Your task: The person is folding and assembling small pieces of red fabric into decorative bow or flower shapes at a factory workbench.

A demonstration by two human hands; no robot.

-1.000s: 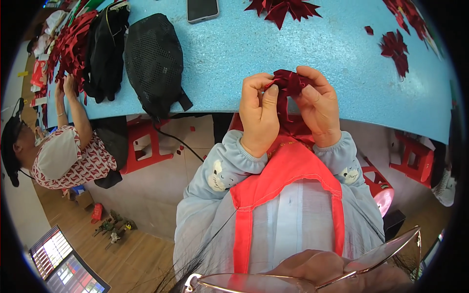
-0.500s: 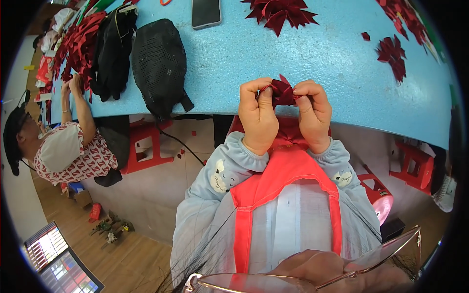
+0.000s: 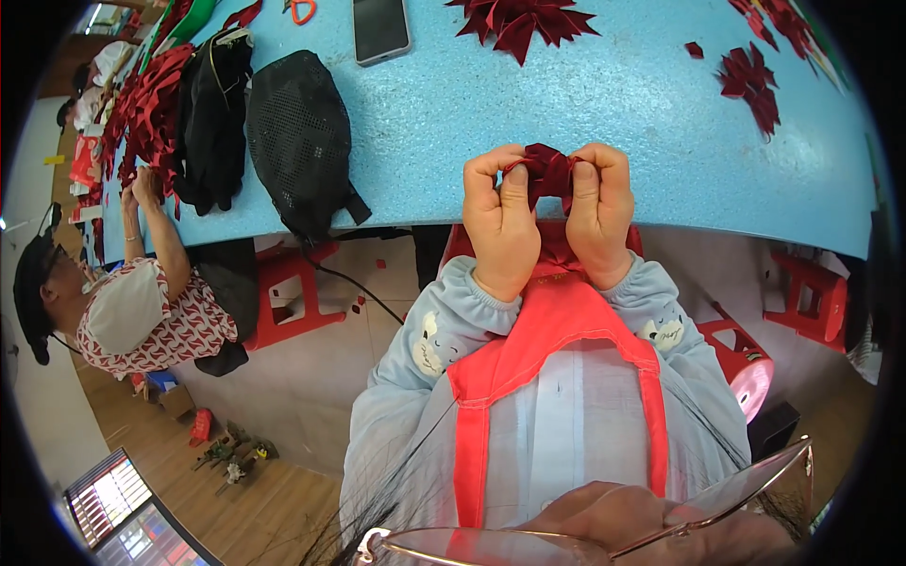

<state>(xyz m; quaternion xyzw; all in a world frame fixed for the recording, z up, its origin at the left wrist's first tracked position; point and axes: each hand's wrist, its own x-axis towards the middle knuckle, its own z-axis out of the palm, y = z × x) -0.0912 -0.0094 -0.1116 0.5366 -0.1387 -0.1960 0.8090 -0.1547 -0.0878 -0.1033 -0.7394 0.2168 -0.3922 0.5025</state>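
Between my two hands, at the near edge of the blue table (image 3: 453, 123), is a dark red folded ribbon piece (image 3: 547, 174). My left hand (image 3: 502, 212) pinches its left side between thumb and bent fingers. On the other side my right hand (image 3: 601, 208) grips it the same way, thumb pressed against the fingers. Loops and folds of the ribbon stand up between the thumbs; the parts under my fingers are hidden. Farther back lies a large pointed dark red ribbon cluster (image 3: 524, 24), and a smaller cluster (image 3: 750, 85) rests to the right.
Left of my hands lie a black perforated bag (image 3: 300, 132) and black cloth (image 3: 212, 123). A phone (image 3: 381, 30) and orange-handled scissors (image 3: 302, 9) are at the back. A seated person (image 3: 142, 302) handles a red ribbon heap (image 3: 156, 104). Red stools (image 3: 293, 297) stand beneath the table edge.
The ribbon piece has turned between my fingers, and its folds now sit higher and wider. My right thumb has come upright against it. The whole view has shifted slightly.
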